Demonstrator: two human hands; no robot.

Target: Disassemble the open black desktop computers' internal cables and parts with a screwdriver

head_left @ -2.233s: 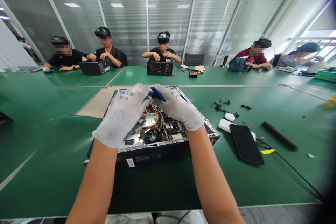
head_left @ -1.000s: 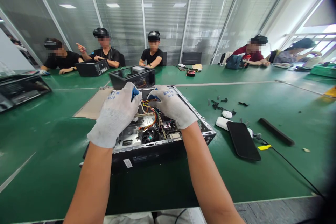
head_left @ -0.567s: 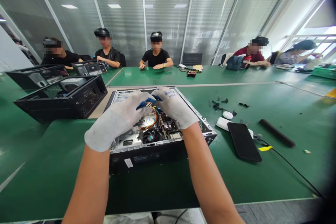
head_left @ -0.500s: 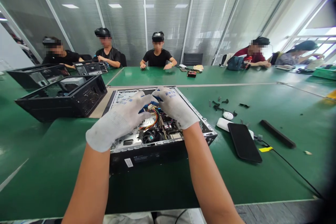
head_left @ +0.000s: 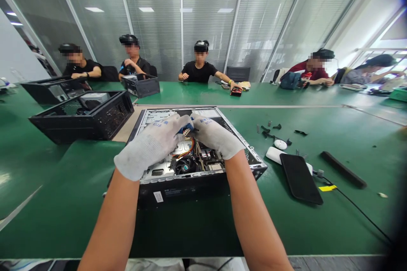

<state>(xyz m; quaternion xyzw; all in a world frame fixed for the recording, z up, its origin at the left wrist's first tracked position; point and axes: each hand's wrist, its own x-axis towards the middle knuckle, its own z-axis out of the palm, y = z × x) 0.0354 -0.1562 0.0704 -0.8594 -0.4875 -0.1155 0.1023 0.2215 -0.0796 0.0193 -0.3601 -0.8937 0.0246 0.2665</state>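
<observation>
An open black computer case (head_left: 190, 188) lies on its side in front of me, with a round cooling fan (head_left: 185, 166) and coloured wires (head_left: 190, 148) inside. Over its middle, my left hand (head_left: 155, 144), in a white glove with blue fingertips, is closed around a pale connector (head_left: 187, 132) on the wires. Close beside it on the right, my gloved right hand (head_left: 216, 133) has its fingers bent together above the case; what they pinch, if anything, is too hidden to tell.
Other open cases (head_left: 85, 120) stand at the left. On the right lie a black phone (head_left: 300, 178), a white device (head_left: 275, 154), a dark bar (head_left: 343, 169), small black parts (head_left: 269, 134) and a cable (head_left: 359, 207). Several people sit across the green table (head_left: 302, 228).
My left hand's fingers have closed around the connector, and my right hand's fingers have drawn together. Across the table, a person has reached out to a red and black object.
</observation>
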